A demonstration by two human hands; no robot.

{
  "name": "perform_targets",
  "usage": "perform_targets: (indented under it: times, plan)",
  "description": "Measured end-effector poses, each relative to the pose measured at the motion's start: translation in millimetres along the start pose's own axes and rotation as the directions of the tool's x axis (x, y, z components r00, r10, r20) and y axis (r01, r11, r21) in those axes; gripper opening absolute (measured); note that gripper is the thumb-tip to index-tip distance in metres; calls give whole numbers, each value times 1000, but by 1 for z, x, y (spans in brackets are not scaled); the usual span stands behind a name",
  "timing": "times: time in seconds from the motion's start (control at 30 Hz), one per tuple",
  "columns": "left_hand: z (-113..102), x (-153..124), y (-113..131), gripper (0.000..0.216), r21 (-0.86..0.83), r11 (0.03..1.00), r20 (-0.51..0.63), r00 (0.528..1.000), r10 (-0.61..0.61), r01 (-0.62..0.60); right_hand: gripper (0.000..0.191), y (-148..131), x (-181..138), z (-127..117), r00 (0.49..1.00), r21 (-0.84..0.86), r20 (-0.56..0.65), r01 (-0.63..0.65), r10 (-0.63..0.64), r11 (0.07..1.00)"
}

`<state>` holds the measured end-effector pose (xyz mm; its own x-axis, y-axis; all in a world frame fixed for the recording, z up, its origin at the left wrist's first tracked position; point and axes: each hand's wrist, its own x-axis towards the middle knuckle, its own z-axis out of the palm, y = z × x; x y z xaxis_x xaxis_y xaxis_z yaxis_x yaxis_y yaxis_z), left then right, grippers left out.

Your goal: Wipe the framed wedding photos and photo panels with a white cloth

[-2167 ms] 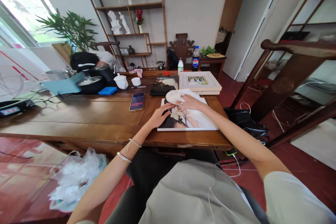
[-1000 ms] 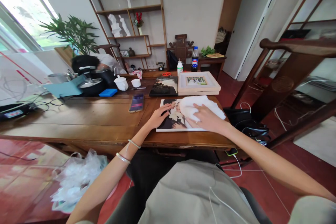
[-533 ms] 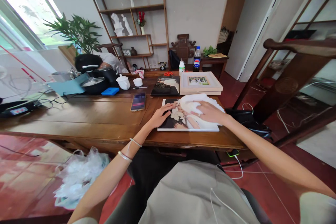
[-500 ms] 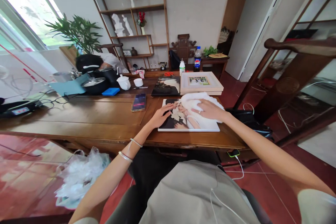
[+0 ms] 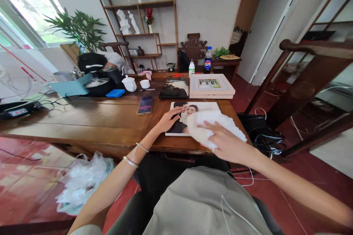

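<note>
A photo print on a white board (image 5: 205,107) lies flat near the front edge of the wooden table (image 5: 82,117). My left hand (image 5: 167,119) rests on the print's left part with fingers spread, holding it down. My right hand (image 5: 226,143) presses a white cloth (image 5: 212,123) onto the near right part of the print; its fingers lie on the cloth, curled around it. The cloth covers the print's lower right corner.
A framed photo (image 5: 211,84) and a dark print (image 5: 174,88) lie behind. A phone (image 5: 145,104), a white teapot (image 5: 129,83), a blue box (image 5: 115,93), pots and bottles (image 5: 207,60) stand farther back. A plastic bag (image 5: 82,181) lies on the floor at left; a wooden chair (image 5: 303,80) at right.
My right hand has dragged the cloth from the print's far side toward me, to its near right corner, uncovering the faces in the picture. My left hand has stayed put.
</note>
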<state>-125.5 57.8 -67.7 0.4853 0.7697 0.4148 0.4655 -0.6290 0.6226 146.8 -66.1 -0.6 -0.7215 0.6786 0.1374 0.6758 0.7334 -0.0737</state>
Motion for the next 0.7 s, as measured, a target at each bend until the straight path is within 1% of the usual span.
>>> perform_targets:
  times: [0.07, 0.13, 0.2, 0.3, 0.37, 0.43, 0.5, 0.6, 0.7]
  plan:
    - [0, 0, -1, 42, 1, 1000, 2, 1000, 1, -1, 17, -7, -8, 1, 999, 17, 2, 40, -40, 999]
    - [0, 0, -1, 42, 2, 1000, 1, 1000, -1, 1, 15, 1, -4, 4, 999, 26, -20, 50, -49, 998]
    - [0, 0, -1, 41, 3, 1000, -3, 1000, -3, 4, 17, 20, 11, 8, 998, 25, -48, 28, -27, 999]
    - [0, 0, -1, 40, -3, 1000, -2, 1000, 17, -17, 27, 56, 42, 11, 997, 16, -68, -24, 25, 1000]
    - [0, 0, -1, 40, -7, 1000, 1, 1000, 25, -25, 35, 79, 62, 11, 991, 10, -93, -93, 94, 996]
    - [-1, 0, -1, 40, -8, 1000, 1, 1000, 17, -17, 42, 97, 78, 11, 983, 9, -98, -152, 152, 988]
    - [0, 0, -1, 39, -11, 1000, 1, 1000, 4, -4, 47, 108, 86, 11, 976, 2, -100, -195, 194, 981]
    - [0, 0, -2, 39, -10, 1000, -1, 1000, -3, 3, 48, 106, 85, 13, 973, -26, -113, -203, 199, 979]
    - [1, 0, -2, 40, -9, 1000, -4, 1000, 11, -11, 38, 79, 69, 14, 988, -44, -91, -127, 123, 991]
